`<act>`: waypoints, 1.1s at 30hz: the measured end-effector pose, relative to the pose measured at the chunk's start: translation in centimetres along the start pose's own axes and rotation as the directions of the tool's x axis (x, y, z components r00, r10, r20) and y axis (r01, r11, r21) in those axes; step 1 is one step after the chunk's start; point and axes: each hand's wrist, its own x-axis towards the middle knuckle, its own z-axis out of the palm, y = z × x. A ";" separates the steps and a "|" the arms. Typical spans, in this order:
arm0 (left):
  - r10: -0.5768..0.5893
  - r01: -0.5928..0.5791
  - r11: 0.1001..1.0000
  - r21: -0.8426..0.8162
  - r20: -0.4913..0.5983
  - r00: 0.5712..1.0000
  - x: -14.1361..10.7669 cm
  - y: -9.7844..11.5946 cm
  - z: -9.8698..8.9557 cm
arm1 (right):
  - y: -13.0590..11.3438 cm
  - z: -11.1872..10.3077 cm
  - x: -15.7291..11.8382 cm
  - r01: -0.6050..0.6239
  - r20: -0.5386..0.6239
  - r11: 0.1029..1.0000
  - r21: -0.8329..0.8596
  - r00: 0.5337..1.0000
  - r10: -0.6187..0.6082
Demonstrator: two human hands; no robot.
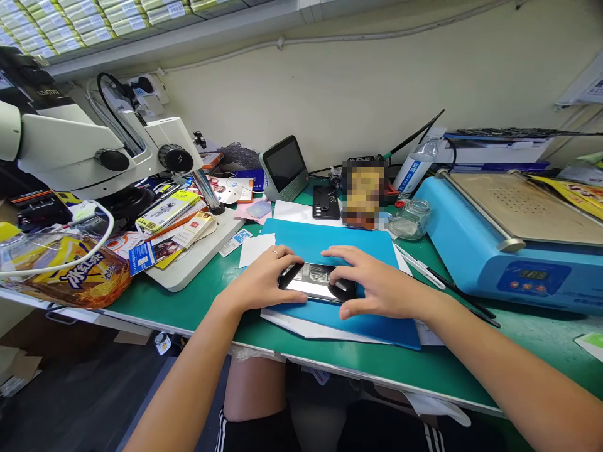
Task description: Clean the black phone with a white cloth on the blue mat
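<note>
A smartphone (pixel 313 289) with a black, glossy screen lies lengthwise on a blue mat (pixel 330 233), and bright reflections cross its glass. My left hand (pixel 268 276) grips the phone's left end, thumb along the near edge and fingers at the far edge; a ring sits on one finger. Over the right end, my right hand (pixel 372 282) has its fingers spread. One of its fingertips meets the screen, while the thumb hangs by the near edge. White paper (pixel 320 328) shows from under the mat.
A microscope (pixel 70 150) stands left, with cards and a drink bottle (pixel 70 270) near it. Behind the mat are a smart display (pixel 285 166), another black phone (pixel 326 202) and a glass jar (pixel 411 220). A blue heating plate (pixel 518 251) and tweezers (pixel 424 269) are on the right.
</note>
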 end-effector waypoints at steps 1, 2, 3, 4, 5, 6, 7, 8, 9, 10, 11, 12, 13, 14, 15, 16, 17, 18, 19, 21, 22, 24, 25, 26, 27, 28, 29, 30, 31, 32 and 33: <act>-0.003 0.003 1.000 0.000 0.000 1.000 0.0 0.0 0.0 | 0.0 0.0 0.0 0.000 0.002 1.000 -0.004 1.000 0.000; -0.007 0.007 1.000 0.002 0.000 1.000 0.0 0.0 0.0 | 0.0 0.0 0.0 -0.002 0.007 1.000 -0.003 1.000 0.002; -0.012 0.012 1.000 0.005 -0.001 1.000 0.1 0.1 0.1 | 0.0 0.0 0.0 -0.003 0.009 1.000 0.001 1.000 0.003; -0.018 0.018 1.000 0.009 -0.003 1.000 0.1 0.1 0.1 | 0.1 0.1 -0.1 -0.003 0.003 1.000 0.003 1.000 0.003; -0.025 0.025 1.000 0.016 -0.006 1.000 0.1 0.2 0.1 | 0.2 0.1 -0.1 -0.003 -0.007 1.000 0.000 1.000 0.003; -0.027 0.028 0.999 0.028 -0.009 1.000 0.2 0.3 0.1 | 0.4 0.1 -0.1 -0.005 -0.017 1.000 -0.010 1.000 0.005; -0.022 0.023 0.999 0.049 -0.012 1.000 0.2 0.3 0.0 | 0.6 0.1 -0.1 -0.012 -0.017 1.000 -0.024 1.000 0.011; -0.011 0.013 0.997 0.079 -0.020 1.000 0.1 0.3 -0.1 | 0.7 0.2 -0.1 -0.022 -0.006 0.999 -0.037 1.000 0.022; 0.001 0.003 0.993 0.118 -0.035 0.999 0.0 0.3 -0.3 | 0.9 0.2 -0.1 -0.036 0.009 0.998 -0.046 0.999 0.036; 0.006 0.004 0.987 0.161 -0.061 0.998 -0.2 0.2 -0.6 | 1.1 0.2 -0.1 -0.049 0.025 0.998 -0.050 0.998 0.050; -0.001 0.020 0.979 0.204 -0.095 0.995 -0.4 0.0 -0.9 | 1.2 0.2 -0.1 -0.059 0.039 0.997 -0.051 0.997 0.061; -0.024 0.056 0.969 0.240 -0.136 0.990 -0.8 -0.2 -1.2 | 1.2 0.2 -0.1 -0.067 0.046 0.996 -0.051 0.997 0.069; -0.059 0.105 0.958 0.267 -0.175 0.983 -1.3 -0.6 -1.5 | 1.3 0.2 -0.1 -0.072 0.051 0.996 -0.049 0.996 0.075; -0.100 0.157 0.945 0.286 -0.204 0.974 -1.8 -0.9 -1.7 | 1.3 0.2 -0.1 -0.077 0.053 0.996 -0.048 0.995 0.080; -0.137 0.200 0.932 0.302 -0.218 0.966 -2.5 -1.3 -1.8 | 1.3 0.2 -0.1 -0.082 0.057 0.996 -0.046 0.995 0.085; -0.167 0.230 0.920 0.317 -0.214 0.962 -3.1 -1.6 -1.8 | 1.3 0.2 -0.2 -0.086 0.059 0.995 -0.043 0.994 0.088; -0.188 0.246 0.911 0.332 -0.197 0.962 -3.9 -1.9 -1.7 | 1.2 0.2 -0.2 -0.087 0.060 0.995 -0.038 0.994 0.089; -0.199 0.250 0.904 0.347 -0.176 0.964 -4.7 -2.2 -1.4 | 1.3 0.2 -0.2 -0.087 0.061 0.996 -0.034 0.994 0.089; -0.204 0.249 0.900 0.358 -0.160 0.966 -5.4 -2.4 -1.0 | 1.3 0.2 -0.3 -0.088 0.062 0.996 -0.033 0.994 0.090; -0.195 0.247 0.896 0.368 -0.174 0.965 -6.9 -2.6 -0.1 | 1.3 0.2 -0.4 -0.093 0.063 0.995 -0.031 0.993 0.095; -0.186 0.251 0.897 0.364 -0.204 0.961 -7.5 -2.7 0.3 | 1.3 0.2 -0.4 -0.095 0.065 0.995 -0.029 0.993 0.096; -0.176 0.272 0.903 0.333 -0.289 0.941 -8.4 -2.8 0.9 | 1.3 0.1 -0.5 -0.095 0.077 0.995 -0.024 0.992 0.096; -0.180 0.285 0.908 0.307 -0.329 0.927 -8.5 -2.8 1.0 | 1.3 0.0 -0.6 -0.094 0.084 0.995 -0.022 0.992 0.096; -0.190 0.300 0.913 0.279 -0.359 0.914 -8.5 -2.8 1.1 | 1.3 0.0 -0.6 -0.096 0.092 0.995 -0.022 0.991 0.098; -0.205 0.314 0.916 0.249 -0.383 0.901 -8.4 -2.8 1.1 | 1.2 0.0 -0.6 -0.103 0.100 0.994 -0.023 0.990 0.104; -0.223 0.329 0.918 0.221 -0.397 0.890 -8.2 -2.8 1.1 | 1.2 -0.1 -0.6 -0.112 0.105 0.993 -0.023 0.988 0.114; -0.241 0.342 0.919 0.196 -0.407 0.881 -7.8 -2.8 0.9 | 1.1 -0.1 -0.6 -0.124 0.108 0.992 -0.022 0.986 0.126; -0.256 0.350 0.920 0.175 -0.410 0.876 -7.5 -2.7 0.8 | 1.1 -0.1 -0.6 -0.137 0.110 0.990 -0.019 0.984 0.138; -0.268 0.357 0.921 0.157 -0.410 0.872 -7.1 -2.7 0.6 | 1.1 -0.1 -0.6 -0.148 0.114 0.989 -0.017 0.982 0.149; -0.279 0.361 0.922 0.141 -0.406 0.870 -6.8 -2.7 0.4 | 1.1 -0.1 -0.6 -0.156 0.119 0.988 -0.016 0.980 0.157; -0.288 0.367 0.921 0.131 -0.404 0.868 -6.5 -2.8 0.2 | 1.1 -0.1 -0.6 -0.160 0.124 0.987 -0.018 0.979 0.161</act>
